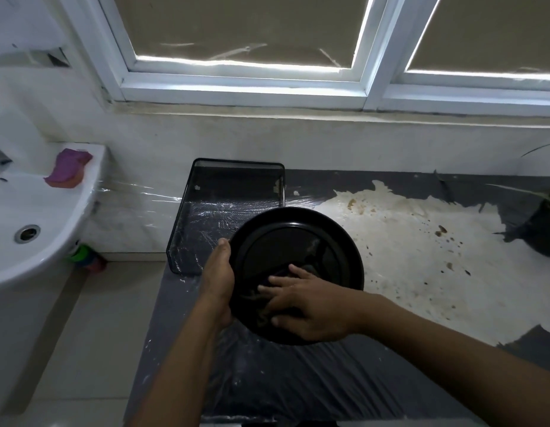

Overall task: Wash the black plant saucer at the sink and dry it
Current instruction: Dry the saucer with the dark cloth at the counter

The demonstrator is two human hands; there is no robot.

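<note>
Gripping the black plant saucer (298, 238) by its rim, your left hand (218, 278) steadies it tilted toward you, so your right hand (307, 306), fingers spread flat, can press the dark cloth (260, 312) beneath it.

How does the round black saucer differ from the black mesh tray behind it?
The round glossy black saucer is solid; the rectangular black wire-mesh tray is see-through. The saucer is gripped at its rim by the left hand; the tray rests flat on the counter. Both are black.

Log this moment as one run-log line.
phase: wiping | left hand: grips black plant saucer rim | right hand: presses dark cloth inside saucer | place: over counter
</note>
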